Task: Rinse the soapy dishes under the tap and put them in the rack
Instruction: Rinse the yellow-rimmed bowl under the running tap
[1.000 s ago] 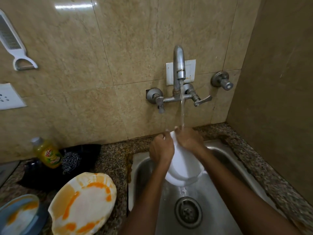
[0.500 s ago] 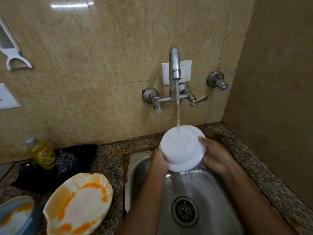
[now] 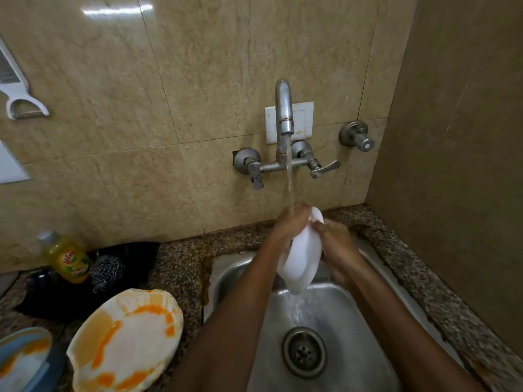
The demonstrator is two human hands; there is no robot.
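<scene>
A white bowl (image 3: 302, 258) stands on edge over the steel sink (image 3: 353, 321), held between both hands under the running tap (image 3: 284, 114). My left hand (image 3: 288, 224) grips its upper left rim, and the water stream lands on this hand. On the bowl's right side my right hand (image 3: 336, 244) holds it with fingers over the rim. Water runs off the bowl's lower edge toward the drain (image 3: 304, 352). No rack is in view.
On the granite counter left of the sink lie a white plate smeared with orange (image 3: 124, 340) and a blue dish (image 3: 22, 360), also stained. Behind them are a yellow dish-soap bottle (image 3: 68, 258), a steel scrubber (image 3: 107, 270) and a black tray. A brown side wall closes the right.
The bowl has turned from facing me bottom-up to standing on edge. Both hands have closed in on either side of it, with my left hand now up under the stream.
</scene>
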